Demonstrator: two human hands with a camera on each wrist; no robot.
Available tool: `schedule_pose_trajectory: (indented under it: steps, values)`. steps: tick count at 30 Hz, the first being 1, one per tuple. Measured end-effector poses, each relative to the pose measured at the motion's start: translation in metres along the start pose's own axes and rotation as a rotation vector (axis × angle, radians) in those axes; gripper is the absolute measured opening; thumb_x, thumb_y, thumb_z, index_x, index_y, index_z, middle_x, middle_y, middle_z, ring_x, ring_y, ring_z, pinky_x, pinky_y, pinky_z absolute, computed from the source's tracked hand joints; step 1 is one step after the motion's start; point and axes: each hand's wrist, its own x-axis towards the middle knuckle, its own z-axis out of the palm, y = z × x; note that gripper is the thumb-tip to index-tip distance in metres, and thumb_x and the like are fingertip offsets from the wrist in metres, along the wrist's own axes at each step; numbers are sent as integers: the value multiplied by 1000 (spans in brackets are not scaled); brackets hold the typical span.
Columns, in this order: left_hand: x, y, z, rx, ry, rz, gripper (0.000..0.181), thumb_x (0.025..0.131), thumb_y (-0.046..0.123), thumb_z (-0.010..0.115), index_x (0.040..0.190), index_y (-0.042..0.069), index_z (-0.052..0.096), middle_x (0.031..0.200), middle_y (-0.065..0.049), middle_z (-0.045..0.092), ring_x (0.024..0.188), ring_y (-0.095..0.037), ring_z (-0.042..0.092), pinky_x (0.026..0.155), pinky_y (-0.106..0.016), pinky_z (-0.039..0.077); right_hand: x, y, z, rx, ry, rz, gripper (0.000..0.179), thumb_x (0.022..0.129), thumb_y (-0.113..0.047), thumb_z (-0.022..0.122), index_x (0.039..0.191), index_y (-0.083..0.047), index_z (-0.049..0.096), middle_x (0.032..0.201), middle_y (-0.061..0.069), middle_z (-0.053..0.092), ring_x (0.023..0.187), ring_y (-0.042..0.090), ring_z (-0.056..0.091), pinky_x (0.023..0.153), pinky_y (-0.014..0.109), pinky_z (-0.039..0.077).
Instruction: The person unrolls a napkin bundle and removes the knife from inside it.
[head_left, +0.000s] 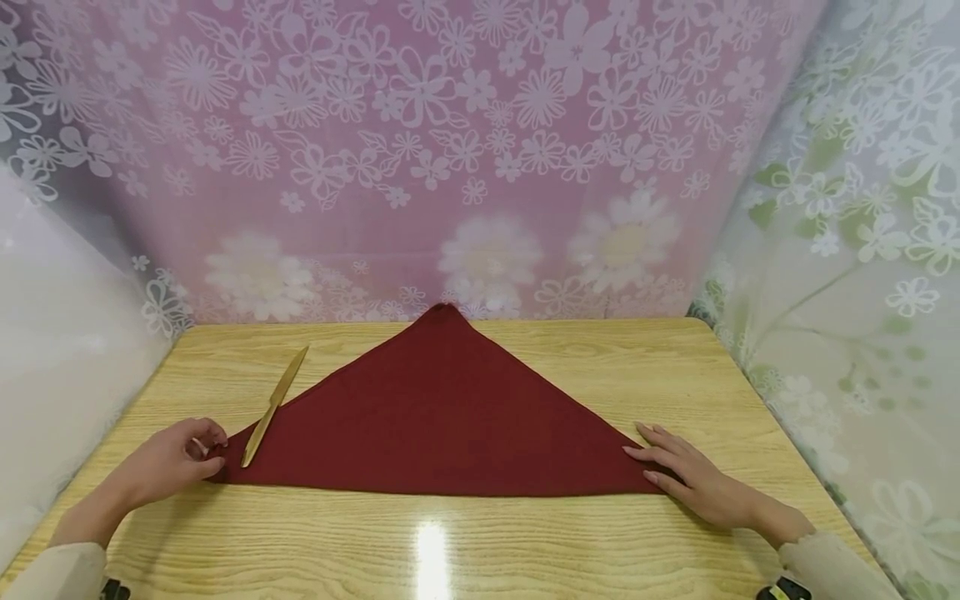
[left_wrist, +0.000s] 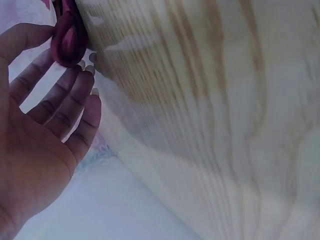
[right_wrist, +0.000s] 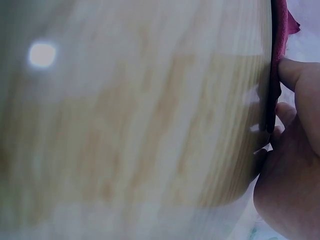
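A dark red cloth napkin point(head_left: 457, 417) lies as a wide triangle, its peak at the table's far edge and its long straight edge toward me. My left hand point(head_left: 167, 460) pinches the left corner between thumb and fingers. The left wrist view shows that corner point(left_wrist: 69, 42) as a rounded fold, with the thumb on one side and fingertips on the other. On the right corner rests my right hand point(head_left: 701, 487), fingers spread and fairly straight. A gold table knife point(head_left: 274, 407) lies slanted over the napkin's left part, handle on the cloth and blade tip beyond it on the wood.
The light wood-grain table point(head_left: 525, 550) is glossy, with a bright reflection near the front. Pink flowered cloth point(head_left: 465, 150) hangs behind it. A pale flowered sheet point(head_left: 847, 333) borders the right side, and a whitish sheet point(head_left: 52, 317) the left.
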Motion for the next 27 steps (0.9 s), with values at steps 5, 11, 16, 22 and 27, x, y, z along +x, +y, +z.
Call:
schedule_pose_trajectory:
  steps: [5,11,16,22,27]
  values:
    - [-1,-7,-4,38,-46,-10,17,84,8,69,100,8,62,86,-3,54,70,-11,50,58,-29,43,0,0,1,-2,1,1,38,99,-9,51,137,-11,52,146,28,31,140,34,18,105,9,2]
    - [-1,-9,-2,92,-59,-24,17,83,8,68,98,10,61,86,-4,50,71,-16,47,60,-32,41,1,0,1,-6,8,-2,38,99,-9,51,137,-11,53,146,28,32,139,39,20,104,9,3]
    - [-4,-1,-1,139,-41,-45,17,85,18,70,98,12,61,88,-4,49,73,-16,48,62,-34,41,1,1,1,-2,4,1,37,99,-9,51,136,-11,53,146,28,31,140,34,19,104,8,3]
    - [-4,13,0,255,-11,-42,23,83,36,73,93,18,63,92,-2,53,76,-15,52,61,-36,43,0,-1,-1,-5,7,-7,38,98,-9,52,136,-11,53,146,26,32,141,29,18,104,8,4]
    - [-4,17,1,309,20,-14,13,81,18,72,90,18,63,91,1,51,71,-11,46,55,-33,38,0,0,0,-9,9,-12,38,98,-8,52,136,-11,53,146,28,32,141,31,18,104,9,3]
